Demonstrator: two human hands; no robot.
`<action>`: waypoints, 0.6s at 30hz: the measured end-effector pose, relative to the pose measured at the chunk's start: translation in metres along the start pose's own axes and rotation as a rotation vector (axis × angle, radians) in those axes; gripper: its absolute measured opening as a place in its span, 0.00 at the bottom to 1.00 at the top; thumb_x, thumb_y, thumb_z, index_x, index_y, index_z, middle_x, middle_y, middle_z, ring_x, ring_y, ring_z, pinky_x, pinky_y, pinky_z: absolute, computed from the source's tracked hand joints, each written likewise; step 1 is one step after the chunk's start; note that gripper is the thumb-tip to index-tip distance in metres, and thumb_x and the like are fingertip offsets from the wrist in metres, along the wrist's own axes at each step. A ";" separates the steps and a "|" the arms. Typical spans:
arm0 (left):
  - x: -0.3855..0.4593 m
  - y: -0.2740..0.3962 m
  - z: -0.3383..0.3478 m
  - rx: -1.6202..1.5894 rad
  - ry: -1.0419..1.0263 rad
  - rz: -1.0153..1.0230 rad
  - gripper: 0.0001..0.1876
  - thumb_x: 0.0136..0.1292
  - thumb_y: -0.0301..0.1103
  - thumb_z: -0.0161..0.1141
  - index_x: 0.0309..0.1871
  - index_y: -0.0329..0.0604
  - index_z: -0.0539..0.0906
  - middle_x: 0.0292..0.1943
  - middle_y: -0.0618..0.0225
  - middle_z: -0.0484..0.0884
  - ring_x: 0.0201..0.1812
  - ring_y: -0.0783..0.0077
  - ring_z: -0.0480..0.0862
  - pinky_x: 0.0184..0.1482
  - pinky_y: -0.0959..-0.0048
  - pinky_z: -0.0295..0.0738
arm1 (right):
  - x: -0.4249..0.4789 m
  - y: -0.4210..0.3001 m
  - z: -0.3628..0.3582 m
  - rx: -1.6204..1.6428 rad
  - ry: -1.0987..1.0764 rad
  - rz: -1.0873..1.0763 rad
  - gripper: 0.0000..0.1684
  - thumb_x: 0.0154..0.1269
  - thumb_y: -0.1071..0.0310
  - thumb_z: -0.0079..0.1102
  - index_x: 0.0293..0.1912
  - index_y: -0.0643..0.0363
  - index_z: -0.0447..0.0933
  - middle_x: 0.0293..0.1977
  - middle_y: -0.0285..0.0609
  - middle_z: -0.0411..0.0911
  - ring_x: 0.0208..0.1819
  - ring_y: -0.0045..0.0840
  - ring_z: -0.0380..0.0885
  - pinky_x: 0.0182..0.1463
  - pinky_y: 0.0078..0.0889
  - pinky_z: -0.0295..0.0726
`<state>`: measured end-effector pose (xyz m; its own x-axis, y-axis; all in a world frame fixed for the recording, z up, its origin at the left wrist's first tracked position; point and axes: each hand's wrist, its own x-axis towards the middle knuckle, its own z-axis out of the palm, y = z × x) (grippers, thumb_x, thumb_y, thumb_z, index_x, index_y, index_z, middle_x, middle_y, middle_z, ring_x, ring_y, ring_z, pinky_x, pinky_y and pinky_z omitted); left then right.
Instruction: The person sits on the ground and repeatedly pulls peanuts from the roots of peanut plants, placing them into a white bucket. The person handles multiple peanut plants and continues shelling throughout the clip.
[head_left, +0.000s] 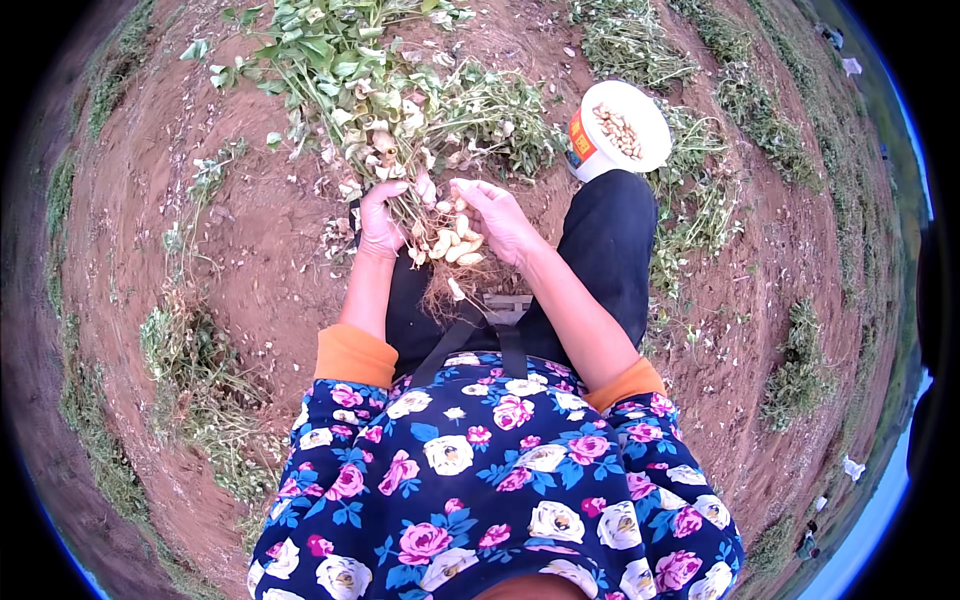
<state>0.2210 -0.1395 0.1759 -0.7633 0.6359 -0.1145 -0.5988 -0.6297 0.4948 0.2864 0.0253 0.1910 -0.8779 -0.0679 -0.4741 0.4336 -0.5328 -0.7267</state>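
Note:
My left hand (382, 217) grips the stems of an uprooted peanut plant (364, 112) just above its roots. Its leafy tops spread away from me over the soil. A cluster of pale peanut pods (454, 244) hangs at the root end, between my hands. Thin brown roots (446, 289) dangle over my lap. At the right side of the cluster, the thumb and fingers of my right hand (501, 223) pinch a pod; the fingertips are partly hidden.
Beyond my right knee (615, 217) stands a white plastic bucket (595, 154) with peanuts (619, 131) inside and a printed red label. Pulled plants (495, 112) lie ahead, with another heap (191, 345) to the left. Distant people (808, 541) appear at the right rim.

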 end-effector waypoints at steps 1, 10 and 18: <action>-0.001 0.000 0.003 -0.006 -0.003 -0.010 0.16 0.49 0.36 0.52 0.37 0.32 0.70 0.28 0.63 0.70 0.33 0.67 0.72 0.39 0.71 0.68 | 0.001 0.000 0.001 -0.044 0.012 0.024 0.13 0.64 0.55 0.57 0.35 0.54 0.74 0.25 0.28 0.72 0.26 0.10 0.69 0.29 0.13 0.69; -0.004 -0.006 0.001 0.084 0.044 -0.067 0.15 0.51 0.34 0.51 0.37 0.30 0.72 0.29 0.60 0.73 0.32 0.65 0.73 0.39 0.70 0.70 | 0.022 0.019 0.007 -0.655 0.145 -0.334 0.24 0.67 0.51 0.49 0.28 0.64 0.73 0.25 0.49 0.78 0.28 0.37 0.77 0.34 0.33 0.74; -0.008 -0.009 0.005 0.049 -0.034 -0.144 0.13 0.50 0.37 0.51 0.31 0.35 0.69 0.23 0.66 0.67 0.25 0.70 0.68 0.31 0.73 0.65 | 0.032 -0.001 -0.007 -1.245 0.340 -0.183 0.26 0.65 0.46 0.44 0.32 0.58 0.80 0.30 0.53 0.79 0.38 0.48 0.77 0.45 0.46 0.74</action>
<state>0.2334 -0.1367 0.1768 -0.6613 0.7332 -0.1584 -0.6881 -0.5089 0.5172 0.2589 0.0300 0.1731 -0.9283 0.2357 -0.2876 0.3711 0.6359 -0.6767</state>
